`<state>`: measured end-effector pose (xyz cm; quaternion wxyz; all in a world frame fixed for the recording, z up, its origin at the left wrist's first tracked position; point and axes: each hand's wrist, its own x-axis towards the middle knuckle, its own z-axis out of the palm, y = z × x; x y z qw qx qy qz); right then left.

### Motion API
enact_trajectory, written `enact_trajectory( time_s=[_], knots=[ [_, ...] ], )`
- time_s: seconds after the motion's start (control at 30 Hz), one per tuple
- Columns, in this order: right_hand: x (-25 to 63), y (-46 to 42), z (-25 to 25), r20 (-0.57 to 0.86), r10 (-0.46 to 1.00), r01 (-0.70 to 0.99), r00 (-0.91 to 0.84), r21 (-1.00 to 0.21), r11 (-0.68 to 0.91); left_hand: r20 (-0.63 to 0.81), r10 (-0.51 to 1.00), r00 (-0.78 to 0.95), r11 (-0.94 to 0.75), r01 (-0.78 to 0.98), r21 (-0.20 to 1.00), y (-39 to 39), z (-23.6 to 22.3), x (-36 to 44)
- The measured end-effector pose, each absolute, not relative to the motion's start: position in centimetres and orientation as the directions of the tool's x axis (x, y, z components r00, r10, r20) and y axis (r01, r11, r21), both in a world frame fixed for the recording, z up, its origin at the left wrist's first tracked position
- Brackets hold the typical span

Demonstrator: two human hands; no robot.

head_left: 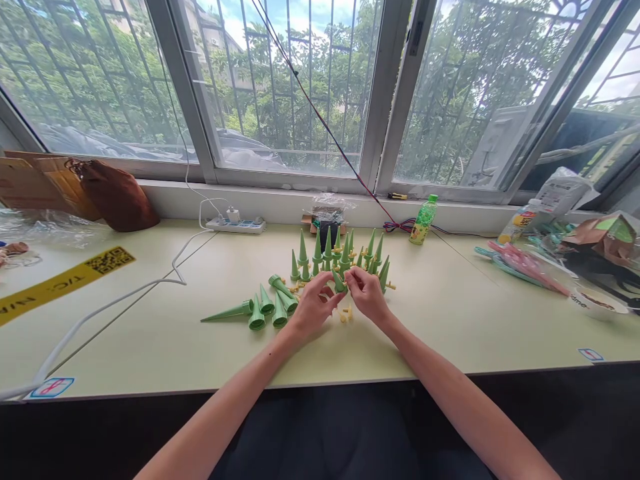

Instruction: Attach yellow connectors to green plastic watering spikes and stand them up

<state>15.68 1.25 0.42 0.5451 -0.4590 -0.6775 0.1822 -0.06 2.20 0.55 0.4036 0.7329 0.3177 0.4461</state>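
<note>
My left hand (315, 303) is closed around a green plastic cone spike (339, 281), held tilted above the table. My right hand (367, 293) pinches at the cone's wide end; a bit of a small yellow valve piece shows at the fingertips, mostly hidden. Just beyond both hands, a cluster of upright green cones (318, 250) stands, several with yellow valves sticking out at the side. Loose green cones (257, 315) lie or stand to the left of my left hand. A few loose yellow valves (346, 314) lie on the table between my wrists.
A small box with clear wrap (327, 212) stands behind the cones. To its right is a green-capped bottle (424, 220). A power strip (240, 225) and white cable (110, 300) lie left. A brown pouch (117, 193) is far left; bags and a bowl (597, 303) sit right.
</note>
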Motion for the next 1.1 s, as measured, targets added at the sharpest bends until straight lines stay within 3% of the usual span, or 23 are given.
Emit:
enact_trajectory(
  time_s=[0.53,0.8,0.93,1.1],
  knots=[
    [15.65,1.20,0.38,0.555,0.832,0.487,0.016,-0.731,0.478,0.544,0.752,0.373,-0.643,0.227,0.732,2.52,0.52,-0.17],
    [15.71,1.35,0.32,0.568,0.818,0.477,0.091,-0.746,0.465,0.544,0.775,0.322,-0.619,0.209,0.757,2.10,0.86,0.06],
    [15.83,1.27,0.45,0.583,0.798,0.454,0.150,-0.758,0.468,0.425,0.861,0.279,-0.465,0.098,0.880,2.31,0.91,0.15],
    [15.77,1.11,0.39,0.597,0.798,0.433,0.088,-0.744,0.509,0.174,0.884,0.434,-0.188,-0.010,0.982,2.72,0.89,0.06]
  ],
)
